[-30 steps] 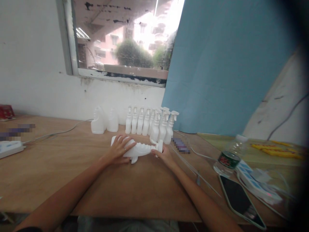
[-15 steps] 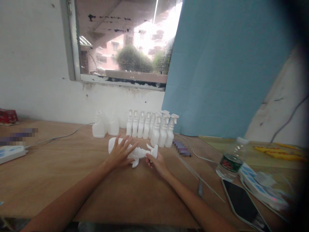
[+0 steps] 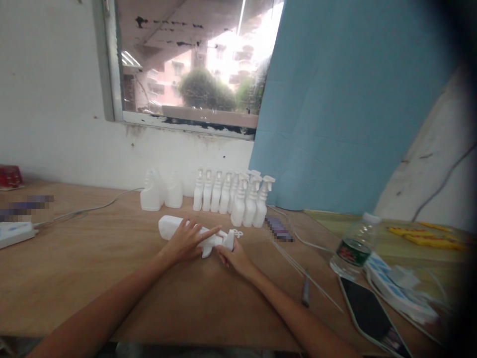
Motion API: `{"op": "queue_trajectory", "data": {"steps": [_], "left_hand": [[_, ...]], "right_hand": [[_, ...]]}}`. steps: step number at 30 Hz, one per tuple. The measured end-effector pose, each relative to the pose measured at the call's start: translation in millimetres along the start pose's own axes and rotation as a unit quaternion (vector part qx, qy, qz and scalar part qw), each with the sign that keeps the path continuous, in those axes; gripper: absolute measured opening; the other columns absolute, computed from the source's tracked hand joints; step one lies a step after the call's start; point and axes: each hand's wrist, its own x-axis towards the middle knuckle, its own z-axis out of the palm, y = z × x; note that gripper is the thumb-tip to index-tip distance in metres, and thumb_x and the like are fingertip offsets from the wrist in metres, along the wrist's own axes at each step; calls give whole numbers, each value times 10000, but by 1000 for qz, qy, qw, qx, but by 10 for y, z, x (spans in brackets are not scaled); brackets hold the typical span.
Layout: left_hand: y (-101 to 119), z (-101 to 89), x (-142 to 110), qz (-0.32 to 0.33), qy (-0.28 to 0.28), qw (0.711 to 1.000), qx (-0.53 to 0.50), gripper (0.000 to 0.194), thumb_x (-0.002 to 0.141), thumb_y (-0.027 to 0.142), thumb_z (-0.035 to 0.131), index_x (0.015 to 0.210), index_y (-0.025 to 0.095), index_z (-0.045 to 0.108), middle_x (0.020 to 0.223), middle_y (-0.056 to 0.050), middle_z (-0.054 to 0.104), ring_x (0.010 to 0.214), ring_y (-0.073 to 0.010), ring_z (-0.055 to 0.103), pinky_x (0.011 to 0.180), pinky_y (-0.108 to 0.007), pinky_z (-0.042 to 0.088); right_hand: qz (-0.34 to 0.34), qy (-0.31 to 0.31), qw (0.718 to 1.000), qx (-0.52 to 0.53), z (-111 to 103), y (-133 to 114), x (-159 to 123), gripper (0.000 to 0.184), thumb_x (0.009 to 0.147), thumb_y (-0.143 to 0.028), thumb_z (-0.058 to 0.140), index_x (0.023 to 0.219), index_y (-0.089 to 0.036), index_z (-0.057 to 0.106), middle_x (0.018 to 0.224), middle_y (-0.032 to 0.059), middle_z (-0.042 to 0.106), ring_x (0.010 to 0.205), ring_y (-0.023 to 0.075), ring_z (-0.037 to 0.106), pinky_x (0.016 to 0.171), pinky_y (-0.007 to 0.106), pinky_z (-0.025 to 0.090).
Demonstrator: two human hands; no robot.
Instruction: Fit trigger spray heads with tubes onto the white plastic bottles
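Observation:
A white spray bottle (image 3: 169,227) lies on its side across the wooden table, its base toward the left. My left hand (image 3: 186,238) is closed over the bottle's body, with the index finger stretched toward its neck. At the right end, my right hand (image 3: 236,258) grips the white trigger spray head (image 3: 229,240), thumb on top and fingers curled beneath. The joint between head and bottle neck is partly covered by my fingers. A curved white piece (image 3: 206,251) sticks out below my left hand; whether it belongs to the bottle I cannot tell. Small white ring-like parts (image 3: 237,232) show just beyond the head.
Several white bottles with spray heads (image 3: 238,206) stand upright near the wall, with white bottles without heads (image 3: 151,194) to their left. On the right are a water bottle (image 3: 352,251), a phone (image 3: 372,313), a power strip (image 3: 398,291), thin white tubes (image 3: 309,273) and a knife-like tool (image 3: 305,291).
The bottle and both hands have shifted slightly left. My left index finger now reaches toward the neck, and the spray head has turned in my right hand. The small ring-like parts have come into view.

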Motion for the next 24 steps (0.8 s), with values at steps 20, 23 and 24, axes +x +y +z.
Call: {"op": "queue_trajectory", "data": {"steps": [20, 23, 24], "left_hand": [[-152, -164, 18, 57, 3, 998, 1, 709, 832, 312, 585, 1466, 325, 270, 1110, -101, 601, 1049, -289, 504, 946, -483, 310], [-342, -315, 73, 32, 38, 998, -24, 685, 834, 355, 580, 1456, 291, 302, 1284, -108, 537, 1172, -314, 450, 1013, -515, 260], [-418, -350, 95, 12, 46, 998, -35, 644, 846, 351, 562, 1443, 276, 329, 1312, -108, 522, 1188, -309, 446, 1016, -504, 271]], "right_hand": [[-69, 35, 989, -127, -77, -98, -27, 296, 800, -446, 632, 848, -182, 507, 612, -38, 555, 538, 116, 497, 506, 229, 392], [-113, 84, 978, -155, -221, -234, 40, 295, 776, -425, 668, 890, -180, 549, 677, -27, 577, 576, 117, 516, 539, 231, 421], [-128, 103, 975, -152, -291, -275, 74, 304, 770, -416, 676, 926, -181, 562, 710, -21, 584, 591, 118, 526, 547, 232, 432]]}}
